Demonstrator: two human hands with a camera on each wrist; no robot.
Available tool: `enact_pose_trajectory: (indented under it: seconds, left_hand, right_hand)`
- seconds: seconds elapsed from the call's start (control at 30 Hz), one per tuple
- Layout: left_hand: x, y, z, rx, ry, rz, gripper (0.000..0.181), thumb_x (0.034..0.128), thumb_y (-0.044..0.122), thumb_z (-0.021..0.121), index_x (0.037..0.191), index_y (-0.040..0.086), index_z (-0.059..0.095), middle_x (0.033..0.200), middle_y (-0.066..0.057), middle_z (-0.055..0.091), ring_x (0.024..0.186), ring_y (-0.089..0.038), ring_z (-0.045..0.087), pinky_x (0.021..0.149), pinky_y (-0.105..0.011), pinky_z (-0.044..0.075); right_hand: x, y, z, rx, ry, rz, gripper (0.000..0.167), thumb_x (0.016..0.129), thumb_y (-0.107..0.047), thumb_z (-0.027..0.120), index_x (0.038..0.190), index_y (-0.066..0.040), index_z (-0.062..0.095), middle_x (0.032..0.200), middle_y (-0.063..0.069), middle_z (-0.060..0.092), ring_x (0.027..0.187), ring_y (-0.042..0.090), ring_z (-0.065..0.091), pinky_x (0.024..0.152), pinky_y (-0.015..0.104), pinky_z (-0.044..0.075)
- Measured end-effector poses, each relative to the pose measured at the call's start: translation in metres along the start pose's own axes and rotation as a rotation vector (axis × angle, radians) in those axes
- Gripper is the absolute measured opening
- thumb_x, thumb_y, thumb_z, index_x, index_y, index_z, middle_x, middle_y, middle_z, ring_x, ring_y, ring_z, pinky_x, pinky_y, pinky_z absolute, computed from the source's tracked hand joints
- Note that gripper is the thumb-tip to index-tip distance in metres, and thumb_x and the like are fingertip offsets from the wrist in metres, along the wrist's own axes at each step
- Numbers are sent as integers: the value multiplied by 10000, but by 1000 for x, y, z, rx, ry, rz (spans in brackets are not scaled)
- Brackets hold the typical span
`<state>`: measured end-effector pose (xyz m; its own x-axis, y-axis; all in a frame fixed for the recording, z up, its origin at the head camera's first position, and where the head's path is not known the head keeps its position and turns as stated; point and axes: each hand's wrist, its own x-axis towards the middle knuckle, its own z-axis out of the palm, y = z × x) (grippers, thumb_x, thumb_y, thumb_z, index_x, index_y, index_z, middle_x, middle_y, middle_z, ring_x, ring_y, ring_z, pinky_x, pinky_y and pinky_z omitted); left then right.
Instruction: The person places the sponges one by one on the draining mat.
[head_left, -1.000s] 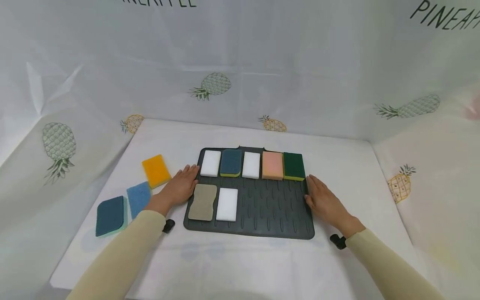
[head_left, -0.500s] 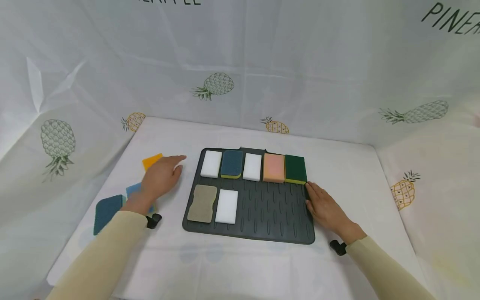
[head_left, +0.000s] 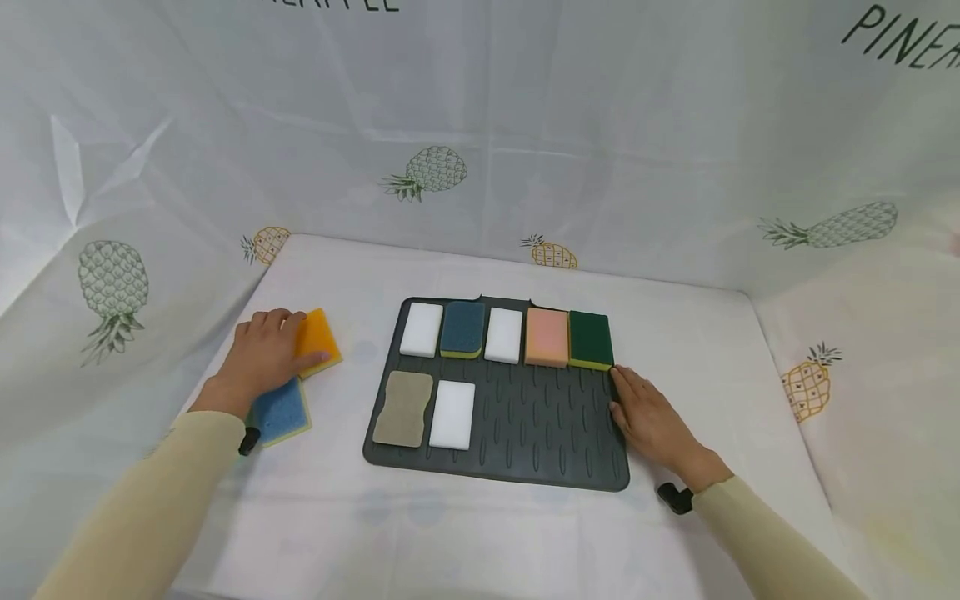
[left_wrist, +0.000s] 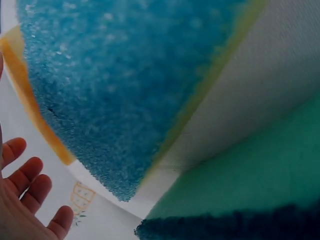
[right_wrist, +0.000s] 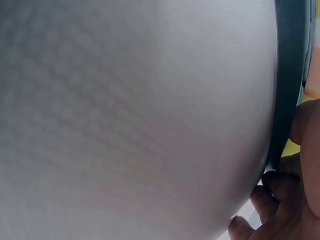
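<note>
My left hand (head_left: 258,354) is over the left of the table, by an orange sponge (head_left: 318,340). Its thumb overlaps the sponge's front, and its fingers lie at the left side, loosely bent in the left wrist view. Partly under that hand lies a blue sponge (head_left: 282,410), its rough face large in the left wrist view. A green sponge with a dark blue layer (left_wrist: 250,195) also shows there; the arm mostly hides it in the head view. My right hand (head_left: 654,421) rests with extended fingers against the right edge of a dark grey ribbed mat (head_left: 551,433).
Along the mat's back row sit white sponges (head_left: 422,329), a dark blue sponge (head_left: 462,327), a pink sponge (head_left: 547,335) and a dark green sponge (head_left: 590,337). In front are a beige wavy-edged sponge (head_left: 403,408) and another white sponge (head_left: 452,414). Pineapple-print cloth rises behind.
My left hand has left the mat's left edge and moved left to the orange sponge. My right hand stays at the mat's right edge. The sponges on the mat keep their places.
</note>
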<state>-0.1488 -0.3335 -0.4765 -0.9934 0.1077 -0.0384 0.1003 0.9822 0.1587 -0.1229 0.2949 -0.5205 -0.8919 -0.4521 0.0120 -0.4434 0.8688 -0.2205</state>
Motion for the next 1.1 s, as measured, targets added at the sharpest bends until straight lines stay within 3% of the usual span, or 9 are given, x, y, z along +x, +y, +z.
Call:
enact_pose_trajectory:
  seconds: [0.27,0.5,0.6,0.77,0.87,1.1]
  left_hand:
    - [4,-5,0,57,-92,-13,1196,880,749,690,1579,-127,274,1567,-407,341,1399,-611,321,1096,-784,275]
    - [2,-2,-7,35,-161,-29,1255,844,672,772,1579,-173,206,1579,-430,289,1418,-613,272,1142,-775,229]
    - [1,0,-9,18,-94,11,1235,811,580,842,1568,-170,217,1548,-427,310,1400,-604,283,1151,-757,239]
    - [2,13,-15,39,141,139,1141,752,461,902,1480,-191,313,1416,-410,402,1290,-572,367,1121,-710,304]
    - [5,29,-23,74,232,215,1102,725,450,903,1433,-197,360,1357,-401,443,1243,-551,409,1108,-679,341]
    - [10,81,-40,115,262,342,1064,719,471,868,1426,-159,383,1346,-353,479,1267,-509,431,1140,-627,361]
  right_hand:
    - [1,0,3,13,-5,17,613,1103,-177,518,1592,126,306,1644,335,338,1510,511,361,1227,639,324]
    - [1,-1,5,2,4,9,616,1102,-177,527,1591,125,308,1640,329,350,1507,499,376,1221,629,346]
    - [0,-1,5,-6,19,3,611,1096,-172,537,1585,127,323,1631,332,367,1500,500,391,1216,627,358]
    - [-1,1,5,-40,31,-18,616,1091,-184,542,1576,134,336,1620,338,383,1495,497,401,1210,625,367]
    - [0,4,4,-95,25,-40,618,1093,-202,531,1572,141,343,1623,334,385,1501,488,403,1216,609,371]
    - [-1,8,-2,-169,-33,-55,634,1111,-250,486,1588,132,317,1667,305,332,1545,468,345,1244,589,342]
